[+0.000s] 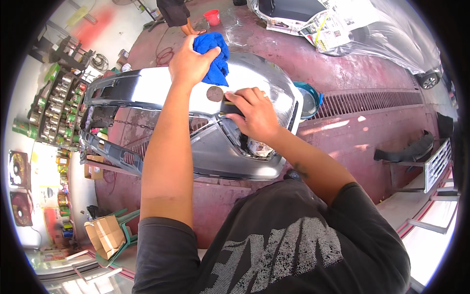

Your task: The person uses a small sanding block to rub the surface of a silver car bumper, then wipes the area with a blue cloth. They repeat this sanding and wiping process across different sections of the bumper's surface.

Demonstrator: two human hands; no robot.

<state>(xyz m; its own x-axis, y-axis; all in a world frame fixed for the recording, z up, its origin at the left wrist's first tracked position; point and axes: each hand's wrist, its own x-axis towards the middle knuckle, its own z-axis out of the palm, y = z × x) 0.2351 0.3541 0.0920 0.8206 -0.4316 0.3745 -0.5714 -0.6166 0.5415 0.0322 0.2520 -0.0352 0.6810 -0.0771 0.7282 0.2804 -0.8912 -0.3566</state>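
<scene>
A silver-grey car bumper (156,90) lies raised above the floor in front of me, with a round hole near its middle. My left hand (188,66) is closed on a bunched blue cloth (213,56) over the bumper's far side. To the right of the round hole, my right hand (255,112) presses on the bumper, fingers and thumb around a small dark block (230,106) with a yellowish edge. Its underside is hidden. Crumpled light material (259,148) shows in an opening at the bumper's near right end.
A blue-green basin (309,100) of water stands right of the bumper, beside a floor grate (367,105). Behind are a red bucket (212,17), another person's legs (176,14) and a plastic-covered car (387,39). Shelves of cans (56,108) line the left; a green chair (128,228) holds a cardboard box.
</scene>
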